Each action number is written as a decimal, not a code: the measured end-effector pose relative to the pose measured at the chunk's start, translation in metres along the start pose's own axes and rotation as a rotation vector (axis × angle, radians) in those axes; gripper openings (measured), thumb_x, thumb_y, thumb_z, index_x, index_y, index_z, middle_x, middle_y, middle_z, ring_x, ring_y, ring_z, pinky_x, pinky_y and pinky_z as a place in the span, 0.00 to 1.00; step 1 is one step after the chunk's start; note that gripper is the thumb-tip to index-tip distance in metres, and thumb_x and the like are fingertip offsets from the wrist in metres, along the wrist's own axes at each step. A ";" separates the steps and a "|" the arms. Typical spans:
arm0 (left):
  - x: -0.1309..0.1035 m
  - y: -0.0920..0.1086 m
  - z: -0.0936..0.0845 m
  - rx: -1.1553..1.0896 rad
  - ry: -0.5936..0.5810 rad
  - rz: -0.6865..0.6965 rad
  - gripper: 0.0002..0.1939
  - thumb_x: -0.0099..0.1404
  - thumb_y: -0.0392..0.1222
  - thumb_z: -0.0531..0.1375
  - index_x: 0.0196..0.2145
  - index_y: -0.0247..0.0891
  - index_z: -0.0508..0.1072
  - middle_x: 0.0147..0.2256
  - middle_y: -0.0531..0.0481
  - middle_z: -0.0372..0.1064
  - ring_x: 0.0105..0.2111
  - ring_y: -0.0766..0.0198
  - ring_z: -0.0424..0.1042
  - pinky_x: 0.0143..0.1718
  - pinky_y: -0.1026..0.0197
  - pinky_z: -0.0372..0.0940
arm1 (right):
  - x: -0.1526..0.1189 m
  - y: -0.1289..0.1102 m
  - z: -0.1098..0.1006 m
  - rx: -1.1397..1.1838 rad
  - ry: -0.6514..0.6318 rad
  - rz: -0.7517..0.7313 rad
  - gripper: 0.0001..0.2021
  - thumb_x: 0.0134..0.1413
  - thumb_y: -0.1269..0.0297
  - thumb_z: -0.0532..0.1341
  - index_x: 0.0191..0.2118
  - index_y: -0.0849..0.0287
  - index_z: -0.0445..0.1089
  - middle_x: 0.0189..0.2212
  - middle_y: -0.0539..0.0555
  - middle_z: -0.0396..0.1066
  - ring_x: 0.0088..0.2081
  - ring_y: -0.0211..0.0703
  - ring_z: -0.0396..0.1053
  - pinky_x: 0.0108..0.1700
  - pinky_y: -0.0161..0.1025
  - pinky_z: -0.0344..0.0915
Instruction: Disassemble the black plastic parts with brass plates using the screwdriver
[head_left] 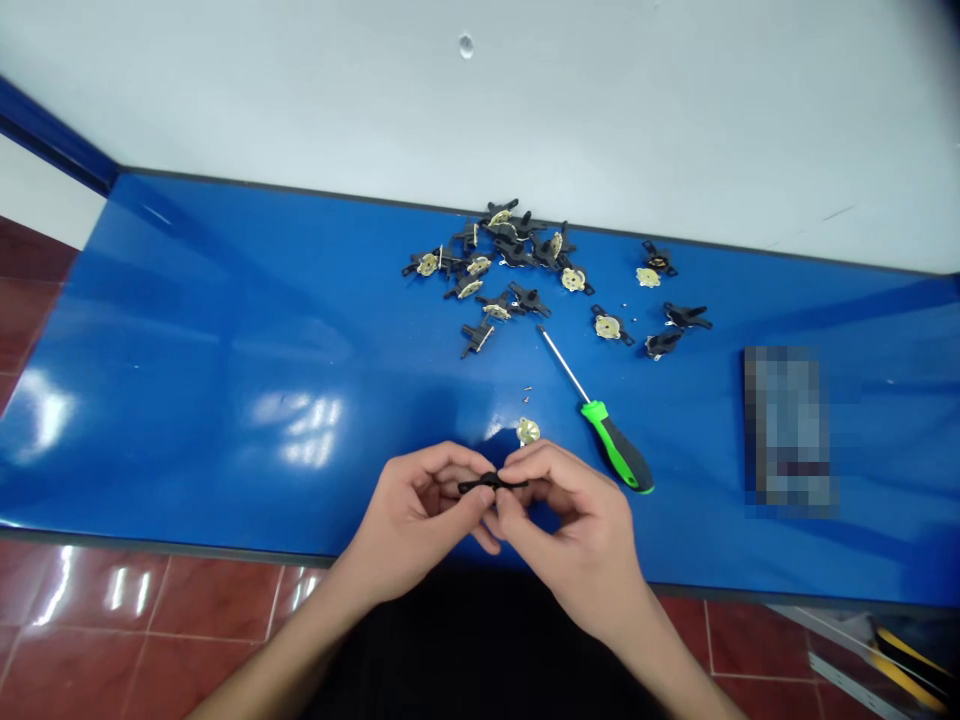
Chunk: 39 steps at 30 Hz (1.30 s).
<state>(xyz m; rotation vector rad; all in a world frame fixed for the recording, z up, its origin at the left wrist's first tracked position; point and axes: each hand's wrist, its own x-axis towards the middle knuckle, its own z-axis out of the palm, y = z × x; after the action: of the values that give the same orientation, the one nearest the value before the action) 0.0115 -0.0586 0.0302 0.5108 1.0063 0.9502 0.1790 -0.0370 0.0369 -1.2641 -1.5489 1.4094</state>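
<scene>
Near the table's front edge, my left hand [431, 500] and my right hand [562, 500] pinch a small black plastic part [491, 482] between thumbs and fingers. The part has flat arms sticking out sideways; its underside is hidden by my fingers. Just beyond my right fingertips lies a round, brass-coloured metal plate [528, 430] with small tabs. Two tiny screws [526, 394] rest a little farther back. To the right of them, a screwdriver [619, 445] with a green and black handle lies slanted, its tip pointing away from me.
Several black parts with brass plates [499, 260] are heaped at the back of the blue table [187, 400]. Others, such as one flat piece [609, 325], lie to the right with tiny bits nearby. A blurred-out rectangular object [787, 430] is at far right. A white wall [300, 90] stands behind.
</scene>
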 end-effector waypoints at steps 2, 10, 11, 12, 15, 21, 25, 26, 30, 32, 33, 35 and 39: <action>-0.001 0.001 0.000 -0.042 -0.031 -0.033 0.08 0.65 0.37 0.69 0.40 0.31 0.77 0.29 0.49 0.80 0.24 0.66 0.81 0.29 0.67 0.77 | -0.002 -0.001 -0.002 -0.025 -0.013 -0.023 0.06 0.56 0.75 0.64 0.35 0.55 0.71 0.34 0.49 0.71 0.25 0.34 0.70 0.26 0.35 0.69; -0.004 -0.001 -0.009 -0.161 -0.144 -0.167 0.09 0.64 0.35 0.70 0.41 0.31 0.77 0.29 0.47 0.82 0.27 0.60 0.83 0.28 0.62 0.80 | -0.005 0.002 -0.007 -0.198 -0.047 -0.213 0.09 0.56 0.78 0.63 0.38 0.56 0.73 0.33 0.49 0.72 0.27 0.34 0.67 0.28 0.35 0.66; -0.003 -0.003 -0.011 -0.166 -0.150 -0.179 0.10 0.64 0.35 0.70 0.42 0.31 0.78 0.30 0.46 0.82 0.28 0.59 0.83 0.28 0.62 0.80 | -0.006 0.002 -0.008 -0.202 -0.055 -0.214 0.09 0.56 0.78 0.63 0.38 0.56 0.73 0.33 0.50 0.72 0.27 0.34 0.67 0.28 0.35 0.66; -0.003 -0.004 -0.011 -0.169 -0.153 -0.189 0.11 0.63 0.35 0.70 0.43 0.30 0.78 0.30 0.45 0.82 0.29 0.58 0.84 0.28 0.62 0.80 | -0.007 0.002 -0.008 -0.203 -0.060 -0.211 0.09 0.57 0.78 0.63 0.39 0.56 0.73 0.33 0.50 0.72 0.27 0.34 0.67 0.28 0.35 0.66; -0.003 -0.009 -0.012 -0.181 -0.144 -0.198 0.13 0.61 0.36 0.72 0.43 0.30 0.80 0.30 0.44 0.83 0.29 0.56 0.84 0.27 0.62 0.80 | -0.009 0.001 -0.012 -0.208 -0.089 -0.195 0.08 0.58 0.76 0.63 0.41 0.56 0.74 0.34 0.50 0.73 0.28 0.34 0.68 0.28 0.36 0.67; 0.001 0.004 -0.012 -0.116 -0.031 -0.158 0.13 0.59 0.38 0.73 0.41 0.29 0.80 0.30 0.42 0.83 0.26 0.53 0.83 0.22 0.62 0.78 | 0.016 -0.001 -0.039 -0.385 0.043 -0.247 0.05 0.63 0.70 0.63 0.40 0.55 0.76 0.35 0.52 0.76 0.32 0.40 0.72 0.34 0.39 0.69; 0.021 0.035 -0.010 0.032 -0.035 -0.119 0.14 0.57 0.38 0.74 0.39 0.28 0.80 0.29 0.41 0.83 0.24 0.54 0.83 0.22 0.61 0.78 | 0.056 -0.005 -0.066 -0.662 -0.006 -0.316 0.06 0.65 0.67 0.61 0.43 0.56 0.76 0.36 0.53 0.77 0.34 0.41 0.71 0.37 0.40 0.68; 0.028 0.043 -0.008 0.070 -0.038 -0.099 0.13 0.57 0.38 0.74 0.38 0.28 0.80 0.29 0.41 0.82 0.24 0.54 0.83 0.23 0.61 0.78 | 0.066 -0.007 -0.071 -0.739 -0.086 -0.343 0.07 0.66 0.68 0.60 0.44 0.56 0.76 0.37 0.54 0.77 0.37 0.44 0.73 0.41 0.41 0.69; 0.060 0.062 -0.003 0.177 -0.068 -0.023 0.14 0.57 0.37 0.74 0.39 0.28 0.80 0.30 0.42 0.82 0.26 0.53 0.83 0.25 0.59 0.79 | 0.093 -0.011 -0.079 -0.949 -0.346 -0.500 0.10 0.67 0.70 0.57 0.45 0.59 0.76 0.36 0.56 0.76 0.40 0.47 0.71 0.43 0.43 0.67; 0.071 0.063 -0.002 0.202 -0.092 -0.006 0.14 0.57 0.37 0.73 0.40 0.28 0.79 0.30 0.42 0.82 0.26 0.54 0.83 0.25 0.59 0.79 | 0.095 -0.009 -0.080 -0.983 -0.400 -0.570 0.10 0.67 0.70 0.56 0.43 0.60 0.76 0.34 0.56 0.75 0.38 0.46 0.69 0.41 0.42 0.66; 0.075 0.062 -0.003 0.207 -0.109 -0.007 0.14 0.57 0.37 0.73 0.40 0.28 0.79 0.30 0.42 0.83 0.26 0.54 0.83 0.24 0.60 0.79 | 0.094 -0.007 -0.080 -0.980 -0.415 -0.597 0.10 0.67 0.70 0.56 0.42 0.60 0.77 0.33 0.55 0.75 0.37 0.45 0.68 0.41 0.42 0.66; 0.078 0.057 -0.007 0.208 -0.126 -0.008 0.14 0.58 0.38 0.73 0.40 0.28 0.79 0.30 0.43 0.82 0.26 0.54 0.83 0.22 0.61 0.79 | 0.088 -0.002 -0.080 -0.961 -0.445 -0.647 0.11 0.67 0.69 0.56 0.41 0.60 0.77 0.32 0.55 0.74 0.35 0.44 0.67 0.40 0.42 0.65; 0.078 0.048 -0.019 0.185 -0.138 -0.014 0.13 0.58 0.36 0.73 0.39 0.29 0.79 0.29 0.44 0.82 0.25 0.53 0.83 0.19 0.64 0.77 | 0.074 0.008 -0.080 -0.997 -0.482 -0.712 0.11 0.68 0.67 0.56 0.42 0.60 0.77 0.31 0.55 0.74 0.34 0.45 0.67 0.40 0.44 0.65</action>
<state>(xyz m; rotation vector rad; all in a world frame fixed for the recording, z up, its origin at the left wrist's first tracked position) -0.0104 0.0320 0.0197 0.7134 0.9758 0.8021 0.2333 0.0573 0.0349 -0.6654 -2.8509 0.4419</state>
